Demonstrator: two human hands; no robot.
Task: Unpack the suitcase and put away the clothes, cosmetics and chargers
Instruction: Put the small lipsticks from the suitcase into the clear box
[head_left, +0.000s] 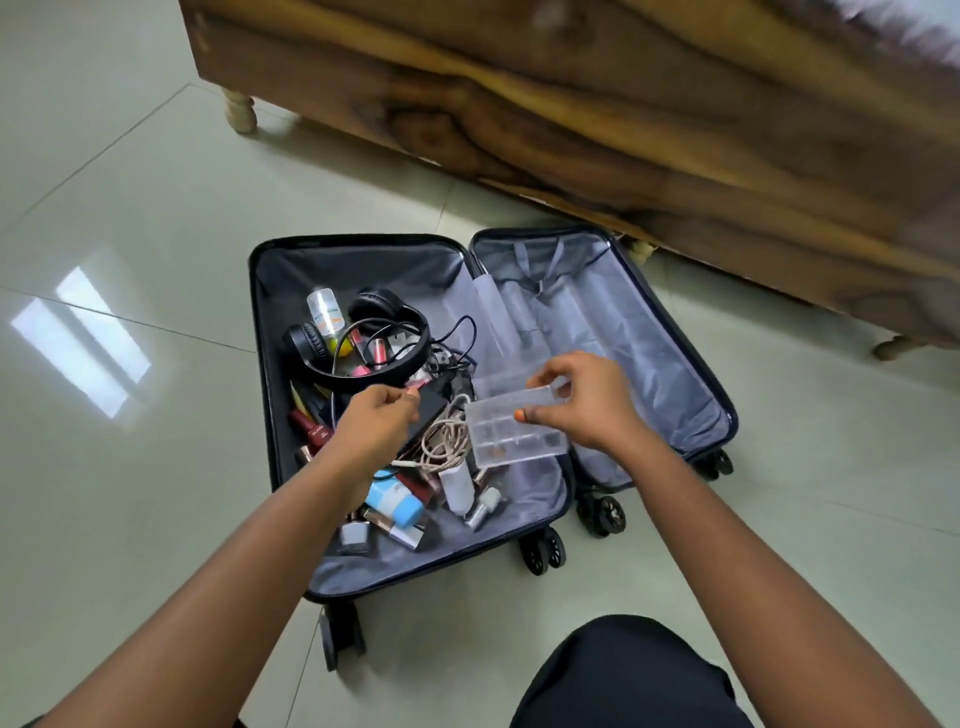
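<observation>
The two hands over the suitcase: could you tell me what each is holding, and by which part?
The right hand grips the clear compartment box by its right end. The left hand pinches something small; what cannot be told.

The floor (130, 171) was pale, glossy tile with thin grout lines. A bright window reflection (83, 338) lay on it at the left. A wooden bed frame (571, 104) with strong dark and golden grain crossed the top, standing on short turned cream legs (239, 111).
</observation>
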